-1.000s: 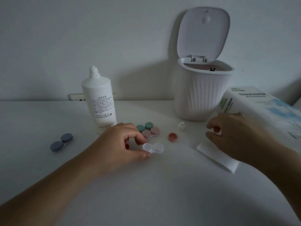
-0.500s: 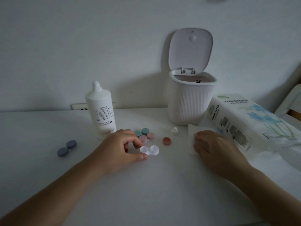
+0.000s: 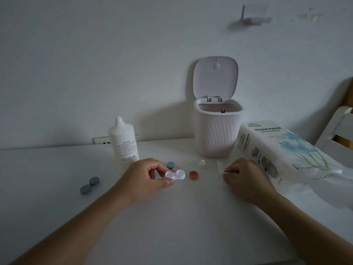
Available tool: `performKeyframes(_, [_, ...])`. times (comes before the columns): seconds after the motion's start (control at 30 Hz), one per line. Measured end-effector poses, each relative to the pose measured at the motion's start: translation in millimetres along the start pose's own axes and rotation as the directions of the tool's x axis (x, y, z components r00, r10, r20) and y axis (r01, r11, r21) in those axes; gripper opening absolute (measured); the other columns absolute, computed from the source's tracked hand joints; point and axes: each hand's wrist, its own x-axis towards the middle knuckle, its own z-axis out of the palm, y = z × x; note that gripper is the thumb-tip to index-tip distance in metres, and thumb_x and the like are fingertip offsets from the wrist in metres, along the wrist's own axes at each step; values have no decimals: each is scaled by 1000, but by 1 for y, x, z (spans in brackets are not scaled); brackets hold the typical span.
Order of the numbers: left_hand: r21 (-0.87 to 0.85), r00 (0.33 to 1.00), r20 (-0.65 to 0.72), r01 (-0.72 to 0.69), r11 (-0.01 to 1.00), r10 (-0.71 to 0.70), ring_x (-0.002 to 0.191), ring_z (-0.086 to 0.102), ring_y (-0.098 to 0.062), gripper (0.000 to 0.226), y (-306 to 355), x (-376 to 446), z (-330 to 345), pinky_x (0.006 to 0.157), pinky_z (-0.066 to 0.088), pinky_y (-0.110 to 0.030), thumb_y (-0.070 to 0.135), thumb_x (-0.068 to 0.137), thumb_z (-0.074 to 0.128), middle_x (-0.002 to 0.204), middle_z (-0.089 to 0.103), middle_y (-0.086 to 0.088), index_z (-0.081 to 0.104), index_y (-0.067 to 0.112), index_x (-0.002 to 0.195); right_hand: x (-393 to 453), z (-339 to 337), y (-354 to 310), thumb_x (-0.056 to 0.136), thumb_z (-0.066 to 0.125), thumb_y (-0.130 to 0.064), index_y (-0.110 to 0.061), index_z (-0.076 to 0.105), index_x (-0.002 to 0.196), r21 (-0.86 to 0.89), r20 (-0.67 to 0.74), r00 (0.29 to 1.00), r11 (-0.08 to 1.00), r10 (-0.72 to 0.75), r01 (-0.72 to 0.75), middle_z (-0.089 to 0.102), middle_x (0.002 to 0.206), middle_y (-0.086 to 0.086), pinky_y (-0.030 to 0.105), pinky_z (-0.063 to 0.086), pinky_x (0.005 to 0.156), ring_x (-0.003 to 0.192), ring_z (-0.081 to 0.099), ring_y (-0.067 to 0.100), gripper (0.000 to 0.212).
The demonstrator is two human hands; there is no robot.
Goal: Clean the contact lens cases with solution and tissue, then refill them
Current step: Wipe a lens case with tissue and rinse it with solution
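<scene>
Left hand (image 3: 145, 176) fingers pinch the uncapped white lens case (image 3: 175, 175) mid-counter; right hand (image 3: 246, 178) fingers clamp a tissue (image 3: 221, 166) (wiping pending). Blue case (image 3: 89, 185) capped, untouched; refill outstanding.

One head cam only, worn by the person, looking fwd and down over the white table (image 3: 172, 236) toward the wall. Close range; forearms enter from bottom edge.
</scene>
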Motion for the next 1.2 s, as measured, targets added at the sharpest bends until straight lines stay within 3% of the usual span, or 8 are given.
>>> performKeyframes(0.13, [-114, 997, 32, 76, 991, -72, 41, 45, -11, 31, 12, 10, -5, 44, 39, -24, 54, 68, 83, 52, 55, 10, 76, 33, 90, -3, 3, 4, 89, 72, -26, -24, 77, 87, 177, -76, 997, 984, 1, 12, 67, 89, -11, 14, 41, 67, 82, 58, 1, 6])
performKeyframes(0.23, [-166, 994, 42, 111, 980, -105, 45, 49, -2, 19, 24, 25, -9, 45, 44, -22, 42, 74, 84, 57, 63, 14, 76, 32, 89, -5, 4, 6, 88, 74, -22, -24, 76, 83, 303, -139, 990, 953, 19, 24, 68, 84, -12, 6, 40, 63, 77, 59, -4, 6])
performKeyframes(0.37, [-127, 997, -75, 14, 992, -24, 64, 62, -4, 24, 46, 51, -15, 64, 49, -24, 48, 65, 83, 77, 76, 8, 77, 34, 83, -7, 6, 9, 88, 74, -19, -27, 75, 79, 435, -154, 985, 900, 76, -1, 70, 78, -13, 5, 42, 61, 70, 60, -8, 12])
performKeyframes(0.5, [-168, 991, -122, 24, 985, -45, 74, 70, -8, 15, 70, 80, -23, 73, 53, -27, 33, 74, 89, 82, 78, 0, 79, 25, 83, -4, 6, 12, 87, 75, -14, -22, 78, 80, 538, -145, 979, 842, 140, -40, 72, 75, -9, 6, 41, 57, 61, 59, -8, 10])
performKeyframes(0.7, [-93, 988, -149, 23, 995, -37, 68, 65, -7, 19, 107, 129, -30, 70, 47, -25, 34, 73, 89, 78, 78, 0, 79, 21, 83, -2, 8, 14, 86, 76, -13, -16, 78, 77, 585, -120, 982, 810, 147, -49, 71, 68, -7, 8, 41, 54, 55, 57, -6, 10])
performKeyframes(0.9, [197, 989, -107, -76, 977, 99, 56, 57, 3, 18, 133, 180, -27, 57, 45, -20, 38, 70, 88, 65, 70, 15, 77, 26, 77, -1, 10, 19, 85, 77, -13, -17, 78, 75, 597, -136, 980, 801, 148, -38, 68, 62, -17, 8, 40, 54, 57, 58, -6, 11])
performKeyframes(1.03, [502, 971, 22, -217, 837, 239, 82, 67, -12, 15, 148, 204, -25, 74, 57, -34, 27, 78, 76, 82, 70, 14, 74, 25, 93, -2, 11, 18, 86, 77, -15, -19, 77, 73, 589, -118, 985, 808, 125, -32, 62, 58, -27, 7, 39, 54, 55, 56, -8, 13])
performKeyframes(1.2, [770, 881, 335, -460, 442, 335, 88, 62, -25, 11, 156, 224, -15, 69, 47, -33, 24, 94, 60, 90, 66, 2, 68, 22, 102, -1, 10, 19, 86, 76, -21, -25, 74, 72, 567, -99, 988, 823, 120, -43, 63, 64, -31, 5, 39, 56, 58, 57, -10, 15])
